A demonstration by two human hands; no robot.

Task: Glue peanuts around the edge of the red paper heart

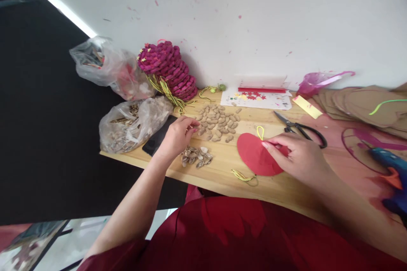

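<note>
My left hand (pixel 179 135) is at the left edge of a spread of peanuts in their shells (pixel 219 120). Its thumb and fingertips come together there; whatever lies between them is too small to make out. Just below it lies a small heap of brownish flat shells or seeds (pixel 196 156). My right hand (pixel 295 152) grips the right side of a red disc (pixel 254 154), thumb on top. A yellow cord loop (pixel 260 132) sticks out from the disc's top, and a yellow tassel (pixel 242 175) trails at its lower edge.
Black-handled scissors (pixel 300 129) lie beyond my right hand. At right are a blue glue gun (pixel 389 159) and stacked brown cardboard pieces (pixel 365 106). Plastic bags (pixel 133 125) and stacked purple braided pieces (pixel 171 72) stand at left. White paper (pixel 229 99) with star stickers lies near the wall.
</note>
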